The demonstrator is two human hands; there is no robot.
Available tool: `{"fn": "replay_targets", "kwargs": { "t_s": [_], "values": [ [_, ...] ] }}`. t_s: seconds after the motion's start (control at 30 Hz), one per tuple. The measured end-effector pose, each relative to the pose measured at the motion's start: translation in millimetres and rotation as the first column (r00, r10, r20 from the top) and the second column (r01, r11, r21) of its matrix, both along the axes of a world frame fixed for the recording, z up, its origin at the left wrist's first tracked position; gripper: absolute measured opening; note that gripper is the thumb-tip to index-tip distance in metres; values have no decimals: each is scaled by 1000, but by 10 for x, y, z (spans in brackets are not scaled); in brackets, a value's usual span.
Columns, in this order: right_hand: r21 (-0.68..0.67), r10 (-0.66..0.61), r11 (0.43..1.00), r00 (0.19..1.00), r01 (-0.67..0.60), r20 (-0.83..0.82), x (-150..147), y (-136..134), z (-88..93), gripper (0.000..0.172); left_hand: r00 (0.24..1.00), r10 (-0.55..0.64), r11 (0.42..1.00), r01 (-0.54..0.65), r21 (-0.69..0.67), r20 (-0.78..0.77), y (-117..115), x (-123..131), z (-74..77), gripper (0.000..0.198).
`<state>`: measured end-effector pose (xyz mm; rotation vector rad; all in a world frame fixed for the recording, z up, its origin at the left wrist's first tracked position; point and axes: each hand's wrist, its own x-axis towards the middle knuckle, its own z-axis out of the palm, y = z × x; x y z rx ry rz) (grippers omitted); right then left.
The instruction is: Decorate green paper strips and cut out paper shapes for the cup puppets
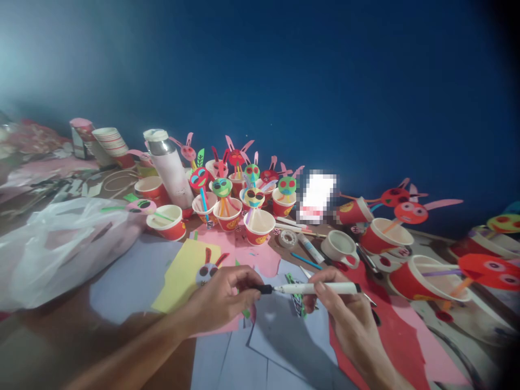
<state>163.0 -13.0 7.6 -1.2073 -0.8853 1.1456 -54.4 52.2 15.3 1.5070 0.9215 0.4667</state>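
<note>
My right hand [345,317] grips a white marker [320,288] by its barrel, held level above the paper. My left hand [225,295] pinches the black cap [265,289] at the marker's left end. Both hands hover over coloured paper sheets: a yellow sheet [182,273], pink paper [252,257], grey-blue sheets [280,336] and red paper [382,330]. A small round paper face with red ears [207,271] lies on the yellow sheet just left of my left hand.
Several red paper cups with straw-mounted bunny faces [239,195] crowd the back of the table beside a metal bottle [168,165]. More cups [410,271] lie at the right. A clear plastic bag [57,244] sits at left. A tape roll [287,238] and glue tube [311,249] lie mid-table.
</note>
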Motion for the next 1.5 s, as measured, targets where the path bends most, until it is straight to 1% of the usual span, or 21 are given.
{"fn": "replay_targets", "kwargs": {
  "t_s": [0.1, 0.17, 0.27, 0.37, 0.43, 0.57, 0.77, 0.87, 0.97, 1.1, 1.17, 1.23, 1.27, 1.3, 1.4, 1.47, 1.5],
  "values": [
    [-2, 11, 1000, 999, -11, 45, 2, -6, -16, 29, 1000, -5, 1000, 5, 10, -24, 0, 6, 3, 15],
    [9, 51, 999, 995, -52, 84, 25, -9, -44, 29, 999, -8, 1000, 9, 21, -42, -3, 11, 12, 15],
    [15, 95, 995, 989, -98, 117, 42, -10, -68, 29, 994, -3, 998, 10, 63, -113, -10, 9, 25, 16],
    [9, 63, 998, 991, -65, 122, 20, -7, -62, 29, 987, 6, 996, 8, 89, -161, -22, 0, 21, 16],
    [5, 50, 999, 991, -51, 122, -3, -6, -56, 29, 988, 14, 996, 0, 88, -154, -31, -2, 11, 16],
    [-5, 69, 998, 991, -69, 113, -31, -3, -60, 28, 991, 24, 997, -15, 75, -129, -47, 14, -5, 16],
    [-6, 65, 998, 992, -64, 112, -43, 0, -72, 28, 998, 13, 1000, -13, 5, -66, -41, 59, -47, 18],
    [7, 72, 997, 994, -73, 82, -52, -1, -92, 25, 1000, 15, 999, -16, -31, -21, -36, 57, -74, 19],
    [16, 78, 997, 996, -79, 38, -75, -1, -106, 24, 999, 1, 998, -4, -60, -44, -34, 28, -57, 24],
    [6, 89, 996, 996, -89, 8, -151, -4, -101, 27, 992, -52, 998, 49, -24, -119, -26, 12, 13, 28],
    [6, 120, 993, 992, -120, -40, -181, -2, -98, 26, 988, -65, 998, 65, -3, -142, -23, 28, 33, 28],
    [41, 169, 985, 980, -166, -101, -160, 8, -85, 25, 983, -74, 997, 76, 9, -166, -28, 42, 31, 28],
    [70, 173, 984, 977, -165, -122, -121, 15, -68, 24, 981, -72, 997, 76, 17, -178, -32, 42, 21, 27],
    [110, 158, 984, 978, -143, -136, -65, 23, -42, 23, 980, -62, 997, 69, 29, -188, -37, 34, 7, 26],
    [209, -2, 977, 986, 38, -169, 167, 52, 88, 21, 979, -5, 996, 24, 89, -204, -39, -53, -62, 26],
    [278, -108, 947, 976, 159, -190, 304, 72, 183, 18, 972, 36, 983, 8, 183, -234, -19, -154, -123, 26],
    [318, -146, 928, 974, 196, -174, 352, 83, 221, 16, 965, 52, 970, 12, 241, -256, -3, -211, -157, 25]
  ]
}}
